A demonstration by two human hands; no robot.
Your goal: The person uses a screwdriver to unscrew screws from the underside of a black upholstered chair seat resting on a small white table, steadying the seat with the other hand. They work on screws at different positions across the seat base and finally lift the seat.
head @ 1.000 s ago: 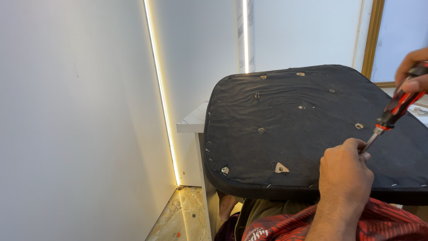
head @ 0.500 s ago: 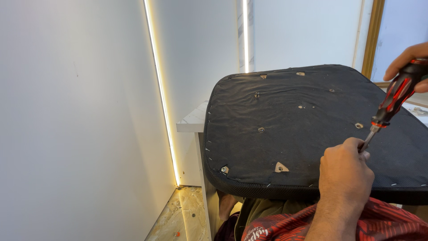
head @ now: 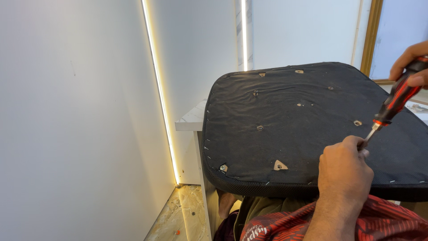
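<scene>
The black seat pad (head: 312, 129) lies tilted across the person's lap, its far-left edge beside the white counter (head: 192, 120). The left hand (head: 345, 172), fingers clenched, steadies the screwdriver (head: 394, 105) tip near the pad's right front edge; the right hand (head: 408, 62) grips its red-black handle above.

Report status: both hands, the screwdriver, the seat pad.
Right hand grips screwdriver handle. Left hand at its tip, on black seat pad. Nothing in the way.
</scene>
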